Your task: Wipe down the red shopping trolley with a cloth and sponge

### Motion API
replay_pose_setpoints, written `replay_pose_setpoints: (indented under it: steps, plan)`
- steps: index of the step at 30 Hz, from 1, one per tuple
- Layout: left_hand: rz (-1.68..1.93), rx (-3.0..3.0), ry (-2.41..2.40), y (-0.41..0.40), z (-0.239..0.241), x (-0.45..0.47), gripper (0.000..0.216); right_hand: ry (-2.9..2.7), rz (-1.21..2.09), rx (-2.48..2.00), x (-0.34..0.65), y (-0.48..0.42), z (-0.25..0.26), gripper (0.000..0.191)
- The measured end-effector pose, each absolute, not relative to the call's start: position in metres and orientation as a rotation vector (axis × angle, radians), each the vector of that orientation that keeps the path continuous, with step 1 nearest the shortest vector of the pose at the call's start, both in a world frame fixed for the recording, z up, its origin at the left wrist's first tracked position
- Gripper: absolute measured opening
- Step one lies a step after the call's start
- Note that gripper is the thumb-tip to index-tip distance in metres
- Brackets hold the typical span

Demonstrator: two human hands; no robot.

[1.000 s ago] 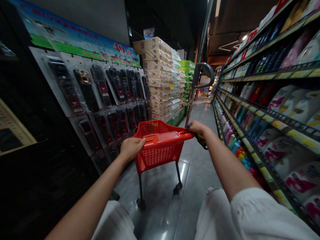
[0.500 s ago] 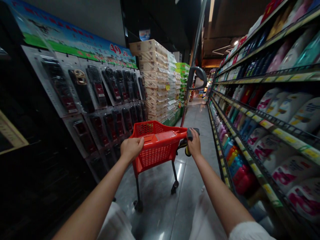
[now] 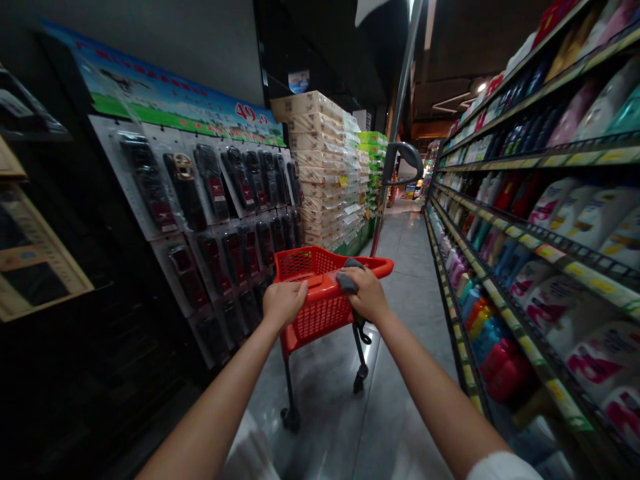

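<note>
A small red shopping cart stands in front of me on dark legs with casters. My left hand is closed around the left part of its handlebar. A grey cloth is bunched in my right hand, pressed on the top of the handlebar near its middle. Some dark material hangs below that hand, and I cannot tell whether it belongs to the cloth. The cart's basket is seen through its mesh, and part of its inside is hidden by the handlebar and my hands.
Packaged belts hang on a rack at the left, beside stacked cartons. A grey-handled pole rises beyond the cart. Shelves of bottles line the right side. The tiled floor runs down the aisle between.
My right hand has slid the grey cloth leftward along the handlebar, from its right end to near the middle. My left hand keeps its grip. The view has shifted slightly left.
</note>
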State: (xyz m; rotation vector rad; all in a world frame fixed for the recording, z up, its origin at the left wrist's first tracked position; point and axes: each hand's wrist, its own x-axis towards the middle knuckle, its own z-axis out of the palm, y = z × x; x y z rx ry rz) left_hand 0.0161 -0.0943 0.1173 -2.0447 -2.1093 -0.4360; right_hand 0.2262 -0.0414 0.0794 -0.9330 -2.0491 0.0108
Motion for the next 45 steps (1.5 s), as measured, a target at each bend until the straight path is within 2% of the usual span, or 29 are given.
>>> replay_pose_setpoints:
  steps: [4, 6, 8, 13, 15, 20, 24, 27, 29, 32, 35, 39, 45]
  plan:
    - [-0.455, -2.047, -2.085, -0.091, 0.113, 0.028, 0.062, -1.984, 0.055, -1.378, 0.238, -0.016, 0.108, 0.027]
    - [-0.483, -2.027, -2.072, -0.089, 0.111, 0.035, 0.063, -2.031, 0.044, -1.443, 0.231, -0.013, 0.116, 0.024]
    - [-0.508, -1.998, -2.070, -0.089, 0.110, 0.041, 0.062, -2.125, 0.041, -1.310, 0.223, -0.019, 0.115, 0.027]
    - [-0.535, -1.980, -2.048, -0.093, 0.108, 0.041, 0.062, -2.205, 0.093, -0.706, 0.241, -0.033, 0.084, 0.052]
    - [-0.538, -1.996, -2.041, -0.093, 0.108, 0.038, 0.063, -2.078, 0.088, -0.733, 0.259, -0.027, 0.076, 0.051]
    - [-0.521, -1.986, -2.070, -0.092, 0.108, 0.047, 0.061, -1.788, 0.002, -1.271, 0.262, -0.005, 0.083, 0.030]
    - [-0.554, -1.964, -2.100, -0.094, 0.110, 0.056, 0.060, -1.966, -0.019, -1.043, 0.231, -0.019, 0.083, 0.039]
    - [-0.738, -2.105, -2.054, -0.096, 0.110, 0.046, 0.058, -2.073, 0.054, -0.671, 0.230, -0.038, 0.068, 0.049]
    - [-0.991, -2.264, -1.975, -0.092, 0.107, 0.030, 0.054, -2.073, 0.075, -0.556, 0.242, -0.041, 0.057, 0.053]
    - [-1.514, -2.342, -1.861, -0.081, 0.094, 0.001, 0.049, -1.833, 0.076, -0.690, 0.259, -0.031, 0.043, 0.051]
    - [-1.778, -2.400, -1.831, -0.066, 0.073, -0.014, 0.048, -1.443, 0.086, -0.863, 0.248, -0.022, 0.031, 0.047]
    - [-1.696, -2.352, -1.743, -0.053, 0.049, -0.009, 0.047, -1.254, 0.024, -0.857, 0.199, -0.038, 0.008, 0.050]
    - [-1.582, -2.329, -1.723, -0.048, 0.044, -0.004, 0.045, -1.469, 0.007, -0.703, 0.184, -0.059, -0.006, 0.051]
